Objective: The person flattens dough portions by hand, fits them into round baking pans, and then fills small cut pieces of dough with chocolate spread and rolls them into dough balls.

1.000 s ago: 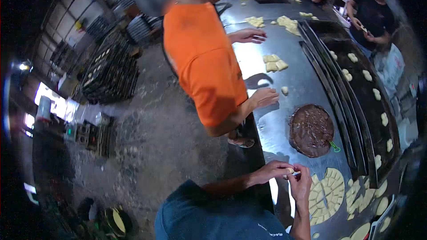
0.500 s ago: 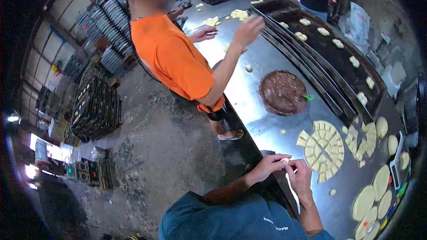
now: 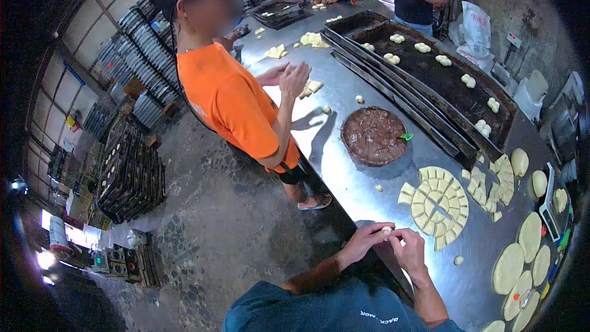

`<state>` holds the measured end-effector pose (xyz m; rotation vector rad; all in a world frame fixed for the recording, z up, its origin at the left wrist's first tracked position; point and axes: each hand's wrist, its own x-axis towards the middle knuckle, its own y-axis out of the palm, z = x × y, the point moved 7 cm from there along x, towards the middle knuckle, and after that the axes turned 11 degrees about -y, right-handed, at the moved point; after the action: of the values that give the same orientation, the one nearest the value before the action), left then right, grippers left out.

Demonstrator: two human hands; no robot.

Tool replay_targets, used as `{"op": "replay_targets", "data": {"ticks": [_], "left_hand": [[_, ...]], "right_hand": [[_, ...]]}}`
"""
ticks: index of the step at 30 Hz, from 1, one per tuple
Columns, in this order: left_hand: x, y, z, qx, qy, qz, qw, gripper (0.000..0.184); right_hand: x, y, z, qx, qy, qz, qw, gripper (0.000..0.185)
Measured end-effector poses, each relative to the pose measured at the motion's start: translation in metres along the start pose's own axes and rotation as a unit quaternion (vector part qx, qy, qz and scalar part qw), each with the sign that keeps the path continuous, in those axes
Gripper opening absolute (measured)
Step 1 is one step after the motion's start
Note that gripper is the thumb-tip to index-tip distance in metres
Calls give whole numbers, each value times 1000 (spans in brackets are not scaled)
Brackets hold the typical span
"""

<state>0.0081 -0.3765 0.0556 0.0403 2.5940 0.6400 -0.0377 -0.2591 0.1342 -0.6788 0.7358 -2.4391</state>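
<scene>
My left hand (image 3: 364,243) is closed around a small piece of dough (image 3: 386,231) at the table's near edge. The fingers of my right hand (image 3: 408,252) pinch at the same piece from the other side. Just beyond my hands lies a disc of dough (image 3: 437,203) cut into many small wedges. A round pan of brown filling (image 3: 373,136) with a green-handled tool (image 3: 406,137) stands farther up the table. A single dough ball (image 3: 458,260) rests to the right of my right hand.
Dark baking trays (image 3: 424,71) with shaped dough pieces line the far right. Flattened dough rounds (image 3: 509,268) and a white-framed device (image 3: 550,203) lie at the right edge. A co-worker in an orange shirt (image 3: 224,101) stands at left; two other people work at the back.
The view has shifted slightly. The co-worker in orange has brought both hands together, one having been raised. My hands stay at the dough piece, with small finger movements.
</scene>
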Motion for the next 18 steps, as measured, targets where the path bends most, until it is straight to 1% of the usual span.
{"op": "replay_targets", "data": {"ticks": [1,2,3,4,5,7,8,9,11,12,13,14,15,17,18], "left_hand": [[6,-7,-2,-5,6,10,1000,39],[11,-14,-8,-4,8,11,1000,39],[16,-17,-12,-5,-4,35,999,40],[21,-21,-16,-6,-16,58,998,41],[26,-28,-22,-8,-13,59,998,41],[33,-42,-29,-68,-35,49,996,44],[38,-47,-32,-100,-28,57,993,47],[43,-52,-33,-107,-27,53,993,47],[49,-62,-39,-75,10,23,997,47],[50,-65,-40,-128,12,23,991,48],[47,-71,-46,-159,36,-16,987,48],[42,-71,-61,-45,65,-28,996,46],[38,-70,-70,76,79,-34,993,46],[40,-74,-72,69,88,-51,992,43],[44,-71,-65,46,50,-15,998,43]], "right_hand": [[8,0,1,0,-2,-2,1000,12],[21,-2,11,-37,-20,-1,999,11],[34,-3,20,-74,-37,0,997,9],[49,-7,33,-100,-98,-48,989,10],[56,-2,26,-101,-100,-46,989,10],[64,22,-10,-16,-43,0,999,11],[71,27,-19,8,-9,-11,1000,11],[75,31,-20,8,-10,-4,1000,11],[91,28,-5,11,-61,-54,997,8],[97,29,5,-26,-105,-60,992,6],[98,38,3,-6,-131,-16,991,6],[97,44,-11,-7,-83,19,996,9],[95,48,-24,-19,-28,47,998,12],[98,51,-22,-1,-28,66,997,13],[102,44,-6,-38,-55,38,997,13]]}}
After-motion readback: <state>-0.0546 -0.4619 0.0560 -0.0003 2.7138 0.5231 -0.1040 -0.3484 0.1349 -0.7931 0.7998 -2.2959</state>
